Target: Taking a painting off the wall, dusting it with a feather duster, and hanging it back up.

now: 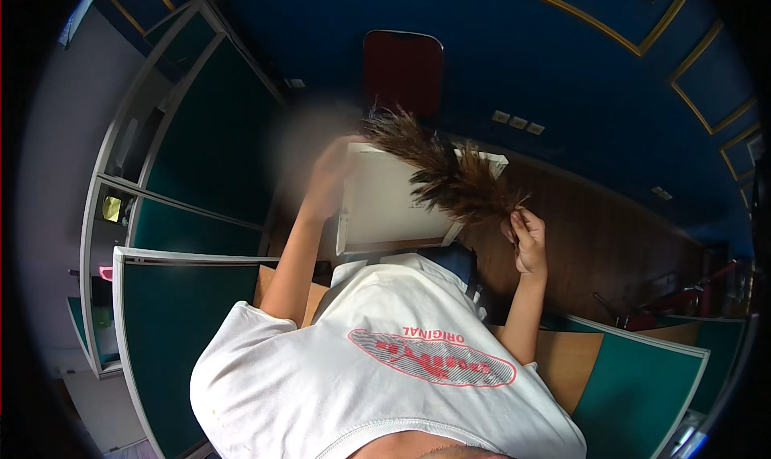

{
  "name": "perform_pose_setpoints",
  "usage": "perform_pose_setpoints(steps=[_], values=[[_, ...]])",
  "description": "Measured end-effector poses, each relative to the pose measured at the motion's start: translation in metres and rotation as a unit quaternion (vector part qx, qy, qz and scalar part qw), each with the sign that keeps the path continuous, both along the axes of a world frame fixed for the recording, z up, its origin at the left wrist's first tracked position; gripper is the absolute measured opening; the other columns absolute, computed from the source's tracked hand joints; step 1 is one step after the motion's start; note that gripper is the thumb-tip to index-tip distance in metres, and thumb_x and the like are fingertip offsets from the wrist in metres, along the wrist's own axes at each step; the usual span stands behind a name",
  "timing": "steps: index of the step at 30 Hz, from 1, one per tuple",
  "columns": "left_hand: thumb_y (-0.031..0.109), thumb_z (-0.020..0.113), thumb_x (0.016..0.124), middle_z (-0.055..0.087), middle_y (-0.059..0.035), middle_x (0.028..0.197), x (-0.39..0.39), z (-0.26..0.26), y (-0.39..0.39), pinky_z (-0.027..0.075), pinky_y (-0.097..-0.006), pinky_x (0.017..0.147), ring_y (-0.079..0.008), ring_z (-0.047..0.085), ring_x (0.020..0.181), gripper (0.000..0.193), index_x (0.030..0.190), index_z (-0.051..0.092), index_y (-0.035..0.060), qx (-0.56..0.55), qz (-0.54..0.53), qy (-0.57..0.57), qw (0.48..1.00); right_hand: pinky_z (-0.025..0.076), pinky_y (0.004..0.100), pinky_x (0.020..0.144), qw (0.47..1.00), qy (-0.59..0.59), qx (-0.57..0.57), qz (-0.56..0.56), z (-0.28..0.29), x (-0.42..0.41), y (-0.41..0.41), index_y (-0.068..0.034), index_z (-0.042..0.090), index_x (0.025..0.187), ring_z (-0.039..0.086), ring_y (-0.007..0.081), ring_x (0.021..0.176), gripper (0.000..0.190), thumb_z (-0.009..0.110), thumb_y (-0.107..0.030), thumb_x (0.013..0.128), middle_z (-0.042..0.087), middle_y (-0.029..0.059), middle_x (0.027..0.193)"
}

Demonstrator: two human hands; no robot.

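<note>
A brown feather duster [461, 185] is in my right hand [529, 239], gripped near the lower end of its feathers. Its plume slants up and left across a rectangular pale panel [385, 200] with a raised whitish frame, and covers part of the panel's upper right. My left hand [330, 179] holds the panel by its upper left edge. A hazy smudge in the view blurs that hand, and its fingertips are partly hidden. The panel is in front of my body, above my white T-shirt [409, 314]. Small dark marks show on its surface near the feathers.
A dark red chair back [402, 70] stands against the blue wall [482, 55], which carries gold mouldings and several sockets [518, 122]. Green partitions [205, 128] with pale frames rise at left, and another green partition [638, 387] is at lower right. Brown wooden floor [560, 218] shows at right.
</note>
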State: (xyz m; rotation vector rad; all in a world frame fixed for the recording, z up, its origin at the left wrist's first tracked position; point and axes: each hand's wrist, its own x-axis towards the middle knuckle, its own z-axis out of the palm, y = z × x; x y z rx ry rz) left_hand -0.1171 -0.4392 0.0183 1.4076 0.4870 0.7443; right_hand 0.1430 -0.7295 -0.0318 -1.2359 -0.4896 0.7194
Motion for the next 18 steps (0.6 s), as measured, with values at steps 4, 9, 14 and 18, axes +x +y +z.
perform_pose_setpoints(steps=[4, 9, 14, 18], values=[[0.012, 0.061, 0.098, 0.059, -0.0117, 0.140, 0.009, 0.010, 0.000, 0.050, -0.0296, 0.096, -0.0159, 0.060, 0.115, 0.038, 0.135, 0.059, 0.0045, 0.017, -0.016, -0.070, 0.997, 0.029, 0.0241, 0.055, 0.999, 0.024, -0.017, 0.017, 0.001, 0.002, 0.001, -0.006, 0.058, 0.087, 0.037, 0.0062, 0.060, 0.015, 0.061, -0.010, 0.101, 0.041, -0.0045, 0.069], [0.011, 0.059, 0.098, 0.055, -0.0119, 0.147, 0.015, -0.001, 0.015, 0.045, -0.0308, 0.104, -0.0176, 0.055, 0.125, 0.047, 0.144, 0.054, 0.0044, 0.032, -0.015, -0.063, 0.997, 0.030, 0.0250, 0.056, 0.999, 0.017, -0.043, 0.000, -0.020, 0.014, 0.004, -0.006, 0.058, 0.089, 0.038, 0.0070, 0.060, 0.012, 0.060, -0.007, 0.100, 0.042, -0.0041, 0.069], [0.014, 0.060, 0.098, 0.055, -0.0106, 0.148, 0.020, -0.011, 0.039, 0.040, -0.0329, 0.110, -0.0188, 0.050, 0.134, 0.051, 0.147, 0.052, 0.0032, -0.021, -0.023, -0.006, 0.999, 0.031, 0.0251, 0.057, 0.997, -0.028, -0.067, -0.008, -0.028, 0.028, 0.019, -0.005, 0.059, 0.091, 0.040, 0.0076, 0.060, 0.010, 0.060, -0.006, 0.100, 0.044, -0.0030, 0.070], [0.021, 0.063, 0.097, 0.055, -0.0100, 0.147, 0.028, -0.015, 0.058, 0.037, -0.0343, 0.112, -0.0199, 0.050, 0.134, 0.053, 0.146, 0.053, 0.0029, 0.015, -0.013, 0.002, 1.000, 0.033, 0.0249, 0.057, 0.996, -0.037, -0.081, 0.005, -0.027, 0.044, 0.038, -0.004, 0.059, 0.091, 0.041, 0.0076, 0.061, 0.009, 0.060, -0.006, 0.100, 0.046, -0.0028, 0.070]])
